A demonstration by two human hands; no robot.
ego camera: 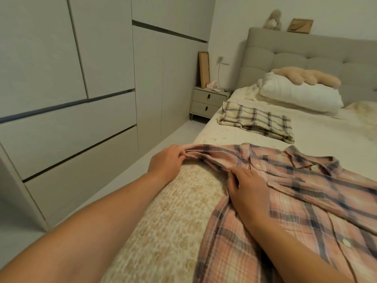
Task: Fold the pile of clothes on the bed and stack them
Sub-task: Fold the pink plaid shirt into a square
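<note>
**Folding the sleeve in**

The pink plaid shirt lay face-up near the bed's edge. Your left hand pinched the sleeve end; your right hand, flat and unclosed, pinned the shoulder. A taut sleeve would likely have folded cleanly.

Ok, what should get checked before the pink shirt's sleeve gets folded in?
1. Left hand grips the sleeve end: ok.
2. Right hand pins the pink plaid shirt flat near the shoulder: ok.
3. Shirt front buttoned: cannot tell, only some buttons show.
4. Shirt body smooth: not ok, wrinkles near the sleeve.
5. Bed space beside the folded cream plaid garment for stacking: ok.
</note>
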